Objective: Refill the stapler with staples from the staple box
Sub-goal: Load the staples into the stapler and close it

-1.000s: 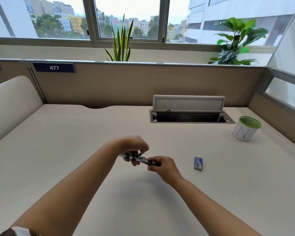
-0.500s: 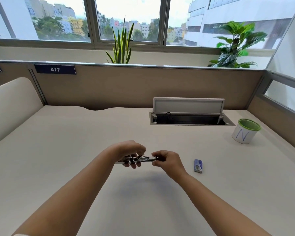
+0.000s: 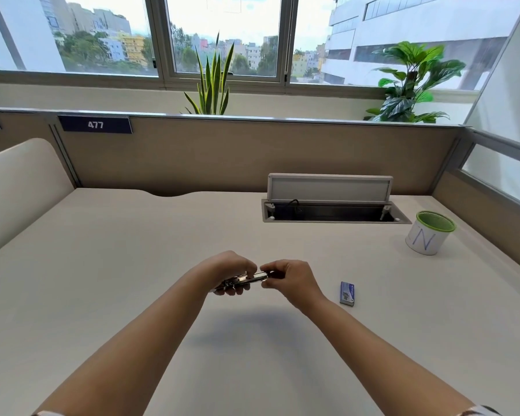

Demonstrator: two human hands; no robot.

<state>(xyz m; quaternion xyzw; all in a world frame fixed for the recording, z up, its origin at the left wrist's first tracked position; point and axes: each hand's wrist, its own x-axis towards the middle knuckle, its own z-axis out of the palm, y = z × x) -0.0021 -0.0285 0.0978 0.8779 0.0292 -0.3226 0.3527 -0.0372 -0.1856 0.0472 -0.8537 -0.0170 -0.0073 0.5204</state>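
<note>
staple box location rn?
Head view: the staple box lies flat on the desk, just right of the right hand, nearer than the cup.

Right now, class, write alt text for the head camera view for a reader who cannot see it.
Two bare hands, left hand and right hand, hold a small metal stapler above a beige desk. A blue staple box lies to the right, a green-rimmed cup farther back.
</note>
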